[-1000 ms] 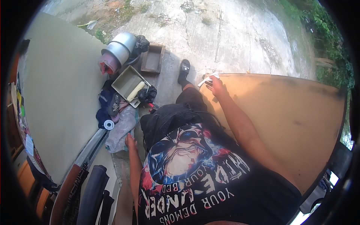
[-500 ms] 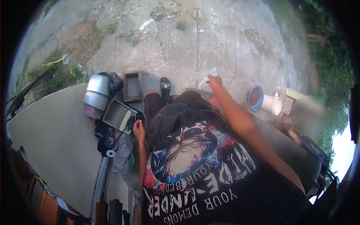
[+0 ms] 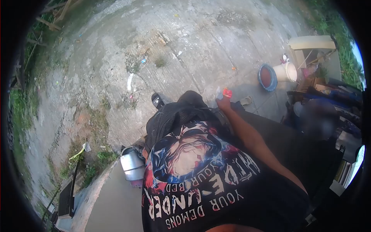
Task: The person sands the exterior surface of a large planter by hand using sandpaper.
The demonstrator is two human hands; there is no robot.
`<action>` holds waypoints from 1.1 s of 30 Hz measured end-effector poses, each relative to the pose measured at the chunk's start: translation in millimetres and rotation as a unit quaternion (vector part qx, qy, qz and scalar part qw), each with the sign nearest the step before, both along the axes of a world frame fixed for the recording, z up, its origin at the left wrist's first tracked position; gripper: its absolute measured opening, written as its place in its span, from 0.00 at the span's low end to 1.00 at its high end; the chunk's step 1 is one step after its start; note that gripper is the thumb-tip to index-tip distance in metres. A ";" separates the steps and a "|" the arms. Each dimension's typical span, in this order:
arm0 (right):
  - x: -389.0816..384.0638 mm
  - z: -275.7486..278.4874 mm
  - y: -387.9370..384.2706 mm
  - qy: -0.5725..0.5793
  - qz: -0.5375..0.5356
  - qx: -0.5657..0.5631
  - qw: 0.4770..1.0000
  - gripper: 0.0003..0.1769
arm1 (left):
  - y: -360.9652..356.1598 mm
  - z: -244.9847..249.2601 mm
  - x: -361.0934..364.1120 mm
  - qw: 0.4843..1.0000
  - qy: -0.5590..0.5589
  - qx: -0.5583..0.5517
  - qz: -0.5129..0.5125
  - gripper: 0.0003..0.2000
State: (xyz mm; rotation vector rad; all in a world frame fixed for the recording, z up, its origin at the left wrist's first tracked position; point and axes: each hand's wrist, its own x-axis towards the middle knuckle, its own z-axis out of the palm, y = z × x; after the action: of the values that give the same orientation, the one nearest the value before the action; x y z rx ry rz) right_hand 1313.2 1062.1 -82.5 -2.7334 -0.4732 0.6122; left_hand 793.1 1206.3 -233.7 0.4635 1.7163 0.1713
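Observation:
My right hand (image 3: 223, 103) is out in front of me, beside my dark shorts. Its fingers are closed on a small plastic packet (image 3: 227, 93), part clear and part bright red-orange, whose details are too small to read. My left hand cannot be made out; a strip of bare skin (image 3: 235, 228) shows at the bottom edge below my printed black shirt (image 3: 189, 158).
To the right stand a blue-rimmed tub (image 3: 266, 77) with reddish-brown contents and a white bucket (image 3: 285, 72). Cluttered items (image 3: 328, 100) lie beyond a dark surface. A silver pot (image 3: 132, 164) is at my left. Cracked concrete (image 3: 185, 50) with litter spreads ahead.
My view and body have turned to the right. My right hand has drawn closer to my body with the packet, and its red part now shows. My left hand has gone out of view.

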 end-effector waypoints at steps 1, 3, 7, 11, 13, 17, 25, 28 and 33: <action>3.4 11.4 -4.9 -0.011 -0.050 -0.025 0.998 0.24 | 33.2 9.2 18.6 0.999 -0.005 0.024 -0.023 0.17; 0.1 10.3 -17.4 -0.001 -0.119 -0.054 0.991 0.25 | 110.4 34.2 64.8 0.994 -0.014 0.086 -0.065 0.16; 22.9 3.2 -3.4 0.045 -0.124 -0.038 0.990 0.25 | 262.9 86.0 164.6 0.957 -0.070 0.242 -0.141 0.15; 80.1 -44.6 -9.8 0.129 -0.123 -0.013 0.984 0.25 | 363.7 119.8 263.4 0.959 -0.094 0.262 -0.055 0.13; 134.6 -64.0 -2.8 0.169 -0.105 -0.024 0.980 0.26 | 384.6 130.5 323.3 0.963 -0.047 0.262 -0.049 0.16; 284.9 -33.4 38.4 0.125 -0.197 -0.050 0.971 0.27 | 368.7 119.4 452.0 0.965 0.002 0.218 -0.144 0.17; 604.7 115.0 80.9 -0.070 -0.288 0.125 0.947 0.21 | 314.7 128.4 634.0 0.779 -0.001 0.124 -0.615 0.19; 667.6 134.8 79.0 -0.082 -0.332 0.158 0.926 0.21 | 337.9 122.2 721.0 0.789 0.032 0.063 -0.611 0.19; 720.4 83.6 50.8 -0.020 -0.410 0.143 0.900 0.23 | 397.4 137.2 939.6 0.879 0.021 0.025 -0.476 0.21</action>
State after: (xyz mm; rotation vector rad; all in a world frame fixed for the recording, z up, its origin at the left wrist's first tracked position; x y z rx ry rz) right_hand 2033.6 1113.0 1.1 -2.3431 0.5388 0.2259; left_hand 1732.7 1603.8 -96.5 1.2966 1.3465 -0.5137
